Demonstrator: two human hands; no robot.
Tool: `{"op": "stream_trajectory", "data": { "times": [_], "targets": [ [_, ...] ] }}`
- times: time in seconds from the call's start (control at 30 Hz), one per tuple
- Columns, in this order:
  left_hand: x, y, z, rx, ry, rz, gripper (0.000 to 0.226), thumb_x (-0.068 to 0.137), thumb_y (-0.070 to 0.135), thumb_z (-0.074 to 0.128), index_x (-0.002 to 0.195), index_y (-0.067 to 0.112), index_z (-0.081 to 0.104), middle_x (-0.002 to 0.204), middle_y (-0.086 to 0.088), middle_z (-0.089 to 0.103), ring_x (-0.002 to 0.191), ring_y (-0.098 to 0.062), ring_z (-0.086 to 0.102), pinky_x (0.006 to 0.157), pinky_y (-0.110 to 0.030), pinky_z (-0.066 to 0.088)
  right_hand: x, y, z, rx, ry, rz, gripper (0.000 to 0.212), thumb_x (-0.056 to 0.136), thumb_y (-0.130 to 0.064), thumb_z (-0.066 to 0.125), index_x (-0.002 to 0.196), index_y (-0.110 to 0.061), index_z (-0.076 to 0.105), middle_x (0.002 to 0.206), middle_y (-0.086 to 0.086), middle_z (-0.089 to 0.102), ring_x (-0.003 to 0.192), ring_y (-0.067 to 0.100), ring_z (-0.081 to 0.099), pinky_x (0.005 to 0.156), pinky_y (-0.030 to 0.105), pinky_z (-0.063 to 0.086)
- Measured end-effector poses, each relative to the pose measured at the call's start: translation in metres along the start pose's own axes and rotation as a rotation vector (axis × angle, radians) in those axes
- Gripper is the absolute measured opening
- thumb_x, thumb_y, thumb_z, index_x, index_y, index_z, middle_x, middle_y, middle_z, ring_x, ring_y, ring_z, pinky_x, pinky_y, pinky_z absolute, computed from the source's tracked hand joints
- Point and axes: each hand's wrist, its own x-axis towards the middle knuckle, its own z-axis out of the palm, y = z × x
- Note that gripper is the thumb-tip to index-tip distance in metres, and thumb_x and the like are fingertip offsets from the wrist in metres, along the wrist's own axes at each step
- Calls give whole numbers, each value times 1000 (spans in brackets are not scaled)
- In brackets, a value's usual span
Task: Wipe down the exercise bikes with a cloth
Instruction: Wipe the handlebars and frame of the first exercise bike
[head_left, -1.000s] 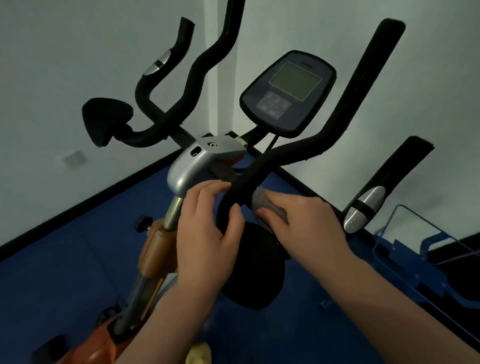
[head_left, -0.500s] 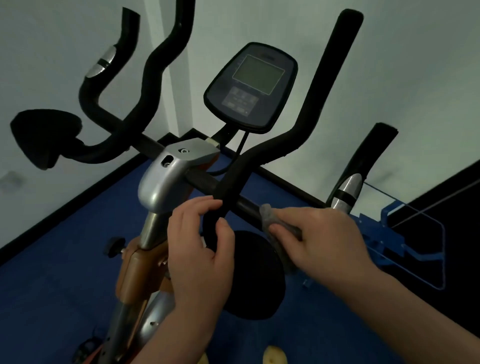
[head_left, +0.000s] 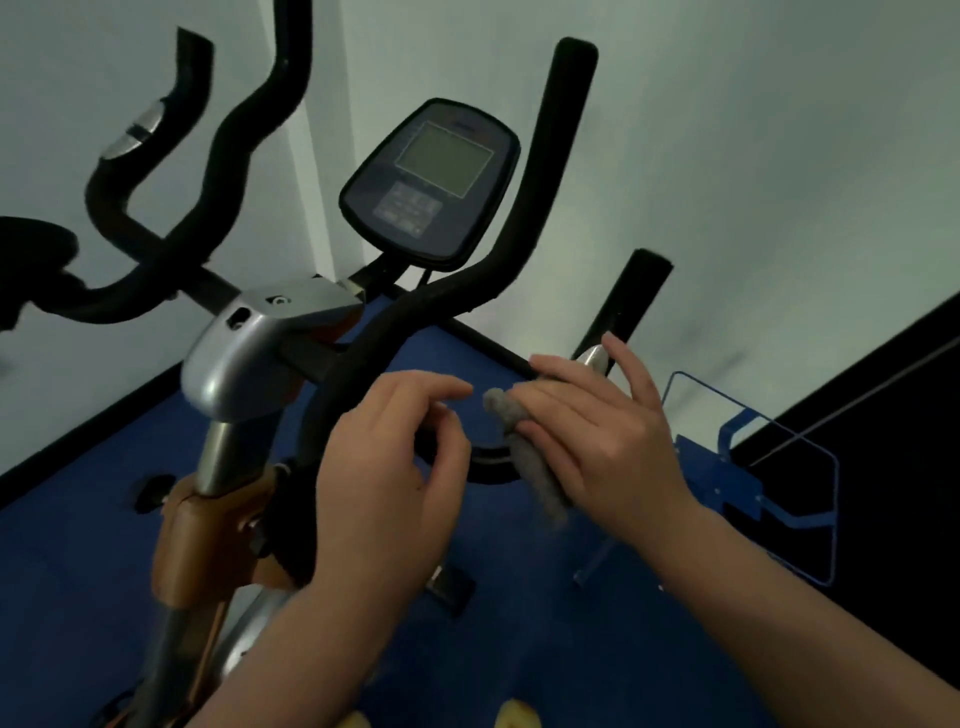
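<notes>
An exercise bike fills the view, with black padded handlebars (head_left: 524, 218), a dark console (head_left: 431, 179) with a grey screen and a silver clamp housing (head_left: 244, 358) on an orange and silver post. My right hand (head_left: 602, 441) holds a rolled grey cloth (head_left: 524, 452) over the right end of the crossbar, close to the silver grip sensor (head_left: 592, 358). My left hand (head_left: 384, 478) hovers just left of the cloth, fingers curled and apart, off the bar and holding nothing.
White walls meet in a corner behind the bike. The floor (head_left: 78, 545) is blue. A blue metal frame (head_left: 753, 467) stands low at the right, in front of a black panel (head_left: 883, 415). The left handlebars (head_left: 156, 218) reach out at the left.
My left hand has let go of the handlebar loop and lifted off. My right hand with the cloth has slid right along the crossbar towards the sensor grip. The view has shifted.
</notes>
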Motion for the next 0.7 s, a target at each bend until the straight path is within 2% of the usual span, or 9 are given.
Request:
{"op": "stream_trajectory", "data": {
  "times": [0.1, 0.17, 0.23, 0.33, 0.4, 0.47, 0.57, 0.63, 0.7],
  "targets": [
    [9, 7, 13, -43, 15, -162, 17, 87, 15, 55, 100, 25, 63, 92, 15, 60, 82, -5, 60, 70, -34, 53, -9, -5, 9, 142, 27, 30, 19, 92, -17, 61, 104, -8, 72, 110, 2, 71, 121, 20, 57, 110, 49, 31],
    [11, 8, 15, -2, 12, -212, 19, 85, 20, 56, 100, 28, 63, 92, 15, 62, 81, -4, 61, 67, -32, 53, -12, 3, 8, 176, -35, -98, 21, 93, -21, 59, 104, -9, 72, 112, 3, 70, 122, 20, 56, 108, 47, 36],
    [12, 8, 15, 117, -58, -217, 19, 84, 26, 57, 99, 35, 63, 88, 18, 64, 69, 0, 59, 60, -25, 50, -2, 28, 0, 161, -62, -150, 24, 95, -25, 55, 100, -10, 73, 113, 3, 70, 122, 19, 55, 107, 45, 37],
    [12, 10, 18, 300, -160, -213, 18, 81, 34, 60, 98, 39, 66, 86, 21, 67, 54, 7, 47, 57, -18, 38, 15, 48, -4, 137, 33, 60, 22, 94, -22, 55, 96, -11, 73, 112, 1, 71, 123, 19, 54, 111, 47, 29],
    [13, 11, 19, 356, -189, -202, 17, 80, 36, 62, 96, 37, 69, 84, 19, 69, 49, 5, 40, 56, -20, 34, 6, 30, 4, 135, 60, 163, 22, 94, -23, 54, 99, -13, 72, 115, 0, 69, 127, 18, 51, 115, 49, 22],
    [15, 12, 19, 377, -198, -204, 17, 81, 38, 60, 94, 36, 70, 82, 17, 70, 49, 1, 40, 55, -22, 34, -8, 18, 9, 130, 27, 72, 25, 96, -26, 52, 103, -14, 72, 119, -1, 68, 130, 17, 48, 115, 50, 19],
    [16, 14, 18, 385, -220, -179, 15, 81, 38, 59, 88, 36, 72, 71, 17, 67, 47, 0, 40, 52, -15, 29, 5, 48, 2, 47, -5, -70, 28, 98, -27, 48, 103, -13, 72, 115, 0, 69, 126, 18, 52, 115, 51, 18],
    [16, 15, 19, 363, -239, -181, 14, 82, 37, 60, 84, 37, 74, 70, 19, 66, 45, 1, 43, 52, -12, 28, 19, 65, 0, 10, 50, -5, 27, 97, -23, 49, 99, -11, 73, 111, 2, 71, 124, 18, 54, 116, 51, 16],
    [18, 14, 20, 292, -246, -207, 16, 83, 40, 57, 85, 37, 73, 80, 22, 69, 51, -2, 53, 55, -12, 32, 15, 51, 5, 46, 93, 80, 25, 96, -22, 50, 98, -11, 72, 111, 1, 71, 126, 18, 52, 117, 49, 14]
  ]
}}
